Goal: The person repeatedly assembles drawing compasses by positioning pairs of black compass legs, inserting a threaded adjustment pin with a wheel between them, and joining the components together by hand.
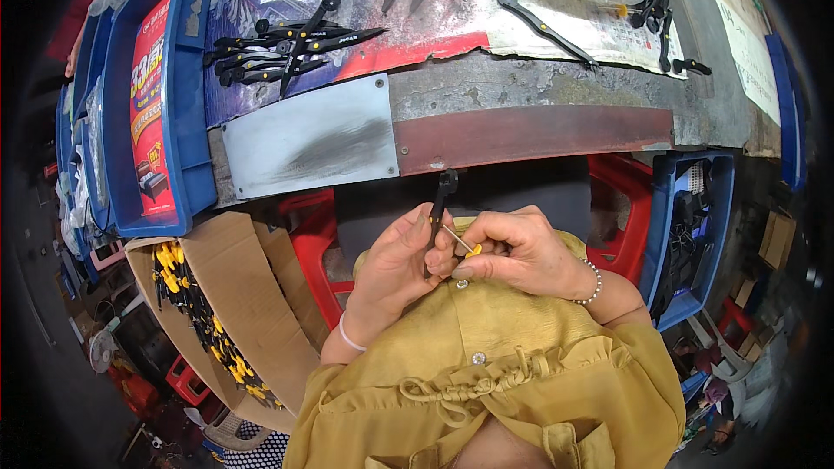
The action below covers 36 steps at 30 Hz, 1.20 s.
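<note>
A worn grey workbench (556,78) with a bare metal plate (308,137) on its front edge. Blue plastic bins (187,104) stand at left, a red plastic stool (317,252) below, a cardboard box (243,295) beside it.

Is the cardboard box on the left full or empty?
Partly full: the cardboard box stands open, and a layer of yellow-and-black parts lies along its left side; how deep the layer goes cannot be told.

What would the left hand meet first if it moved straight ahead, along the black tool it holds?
Probably the rusty edge of the workbench: the black tool in the left hand points up at it. Depth is unclear, so it might pass beneath.
</note>
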Each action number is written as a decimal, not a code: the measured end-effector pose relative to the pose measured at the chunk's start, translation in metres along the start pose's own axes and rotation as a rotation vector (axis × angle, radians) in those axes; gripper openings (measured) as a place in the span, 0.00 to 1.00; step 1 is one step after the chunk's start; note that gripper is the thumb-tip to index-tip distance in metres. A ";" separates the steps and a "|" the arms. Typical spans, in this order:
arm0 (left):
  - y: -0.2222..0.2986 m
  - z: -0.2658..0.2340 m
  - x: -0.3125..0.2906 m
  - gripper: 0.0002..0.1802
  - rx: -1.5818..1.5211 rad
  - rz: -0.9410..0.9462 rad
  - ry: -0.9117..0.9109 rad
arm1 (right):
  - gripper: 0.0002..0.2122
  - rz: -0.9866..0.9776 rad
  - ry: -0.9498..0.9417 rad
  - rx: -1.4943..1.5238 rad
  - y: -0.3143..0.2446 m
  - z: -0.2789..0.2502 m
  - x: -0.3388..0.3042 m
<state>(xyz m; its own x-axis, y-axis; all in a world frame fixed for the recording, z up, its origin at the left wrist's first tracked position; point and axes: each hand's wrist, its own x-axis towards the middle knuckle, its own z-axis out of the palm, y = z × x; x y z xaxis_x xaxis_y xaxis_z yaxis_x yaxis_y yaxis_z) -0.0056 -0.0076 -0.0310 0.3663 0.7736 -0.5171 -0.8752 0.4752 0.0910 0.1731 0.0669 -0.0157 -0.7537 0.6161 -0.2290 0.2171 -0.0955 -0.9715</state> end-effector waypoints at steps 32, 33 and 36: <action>-0.010 0.007 -0.007 0.06 0.833 0.223 0.111 | 0.12 -0.153 0.000 -0.406 0.008 -0.004 -0.006; -0.011 0.006 -0.007 0.06 0.825 0.227 0.112 | 0.12 -0.152 0.013 -0.439 0.005 -0.005 -0.007; -0.016 0.003 -0.007 0.06 0.778 0.216 0.106 | 0.11 -0.064 -0.006 -0.433 0.000 -0.003 -0.012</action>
<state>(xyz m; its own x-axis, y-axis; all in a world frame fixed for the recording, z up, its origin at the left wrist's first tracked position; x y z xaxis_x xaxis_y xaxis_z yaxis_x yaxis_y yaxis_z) 0.0064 -0.0198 -0.0263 0.1484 0.8560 -0.4953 -0.4388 0.5058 0.7427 0.1837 0.0618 -0.0124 -0.7776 0.6051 -0.1710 0.4091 0.2802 -0.8684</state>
